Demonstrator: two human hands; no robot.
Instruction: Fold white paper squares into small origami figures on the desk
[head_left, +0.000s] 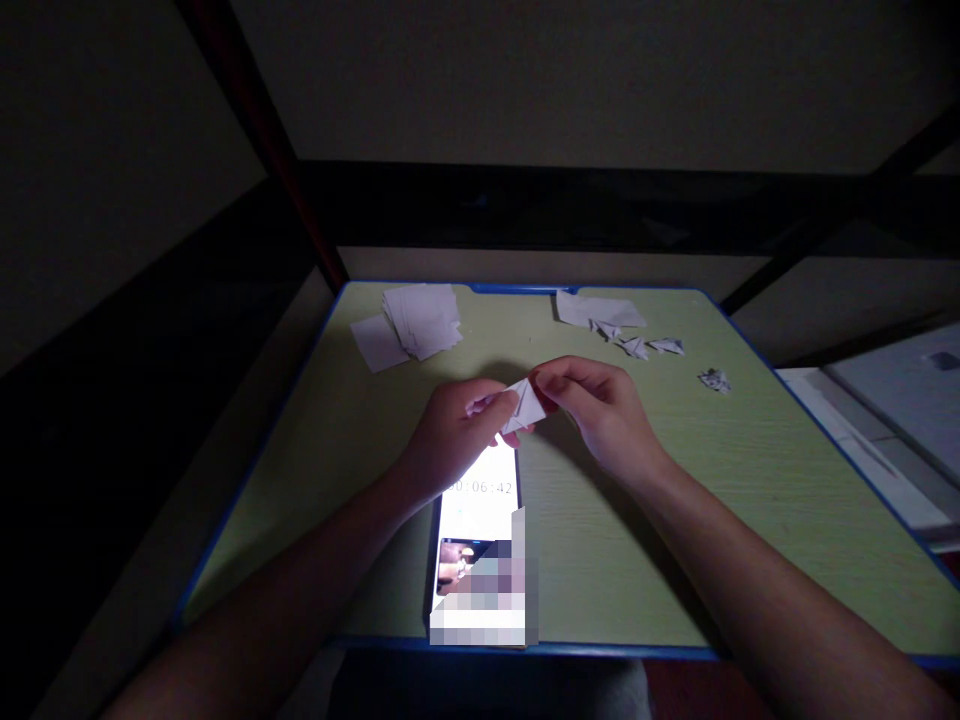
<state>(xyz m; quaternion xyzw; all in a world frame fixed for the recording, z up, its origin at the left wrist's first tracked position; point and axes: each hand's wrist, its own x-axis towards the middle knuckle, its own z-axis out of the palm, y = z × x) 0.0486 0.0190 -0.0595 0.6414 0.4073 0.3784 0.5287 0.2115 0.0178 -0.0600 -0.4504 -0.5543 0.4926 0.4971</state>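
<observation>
- from where i stand, the folded paper [529, 404] is up between the two hands, held above the worktop [600, 560], near the far end of a lit phone [478, 515]
- the left hand [459, 425] is closed on it, thumb lying across the upper face, fingers underneath
- the right hand [606, 405] is drawn narrow, thumb and forefinger seeming to pinch its right corner; how firmly, i cannot tell
- i'd judge it almost weightless, so a grip need only steady it
- folded over, it is probably stiffer than the loose sheets in the stack [422, 315] at the far left
- it shouldn't slip much in bare fingers, though the layers could slide or spring apart without the thumb's pressure
- too hard a squeeze might crush or tear a tip; the crumpled-looking piece [715, 380] on the right suggests how easily such stuff creases
- best hold, to my eye: broad thumb pressure over the middle folds, only a light pinch at corners
</observation>
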